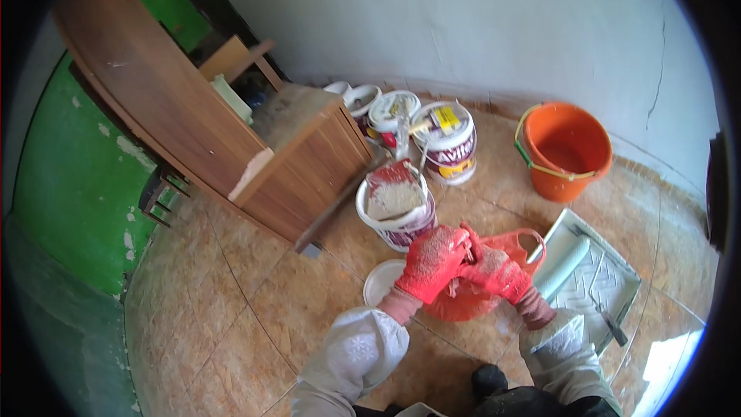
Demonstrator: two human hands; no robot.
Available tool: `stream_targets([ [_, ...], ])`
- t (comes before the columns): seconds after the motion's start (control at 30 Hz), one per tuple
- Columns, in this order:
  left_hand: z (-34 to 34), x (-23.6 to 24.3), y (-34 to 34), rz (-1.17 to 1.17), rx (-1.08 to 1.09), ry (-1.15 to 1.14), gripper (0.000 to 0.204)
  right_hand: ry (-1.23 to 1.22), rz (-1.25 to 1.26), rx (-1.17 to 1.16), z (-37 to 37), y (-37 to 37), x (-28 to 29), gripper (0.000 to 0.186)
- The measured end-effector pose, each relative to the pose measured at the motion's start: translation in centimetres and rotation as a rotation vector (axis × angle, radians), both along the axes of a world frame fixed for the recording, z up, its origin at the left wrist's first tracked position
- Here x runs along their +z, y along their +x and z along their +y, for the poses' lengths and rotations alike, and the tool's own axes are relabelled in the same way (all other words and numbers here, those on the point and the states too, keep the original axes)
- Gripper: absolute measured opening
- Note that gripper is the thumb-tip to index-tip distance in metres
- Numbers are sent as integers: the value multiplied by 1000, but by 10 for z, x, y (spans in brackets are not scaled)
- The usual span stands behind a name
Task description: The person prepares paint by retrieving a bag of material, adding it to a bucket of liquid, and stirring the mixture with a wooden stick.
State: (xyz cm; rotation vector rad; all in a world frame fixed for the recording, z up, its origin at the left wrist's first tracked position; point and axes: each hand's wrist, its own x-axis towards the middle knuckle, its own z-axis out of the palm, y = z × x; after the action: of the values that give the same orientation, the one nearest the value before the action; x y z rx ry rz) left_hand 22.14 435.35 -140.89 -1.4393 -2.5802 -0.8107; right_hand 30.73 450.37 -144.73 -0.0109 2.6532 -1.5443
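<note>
My left hand (436,264) and my right hand (496,272), both in whitened red work gloves, are closed and meet in front of me. Their fingers pinch bunched, thin pinkish-red material that looks like part of the red plastic bag (465,307). The bag spreads out just below and behind my hands, one loop handle showing at its right. What is inside it is hidden. A white round lid (382,281) lies on the floor left of my left hand. Just beyond stands an open paint bucket (396,225) with a paint-smeared red scoop-like tool (392,189) in it.
A paint tray (598,282) with a pale roller (565,266) lies to the right. Behind it stands an orange bucket (567,156). Several white paint buckets, one lidded (446,147), line the wall. A wooden cabinet (309,170) bounds the left side.
</note>
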Motion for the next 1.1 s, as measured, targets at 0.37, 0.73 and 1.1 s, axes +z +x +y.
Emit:
stream_targets([
  [0.37, -67, 44, 73, -969, 107, 375, 29, -407, 24, -259, -79, 66, 71, 90],
  [0.73, -77, 63, 139, -477, 90, 157, 45, -159, 129, -266, -58, 137, 76, 85],
  [1.1, -152, 33, 132, -714, -192, 177, 27, -277, 156, -343, -106, 177, 96, 61],
])
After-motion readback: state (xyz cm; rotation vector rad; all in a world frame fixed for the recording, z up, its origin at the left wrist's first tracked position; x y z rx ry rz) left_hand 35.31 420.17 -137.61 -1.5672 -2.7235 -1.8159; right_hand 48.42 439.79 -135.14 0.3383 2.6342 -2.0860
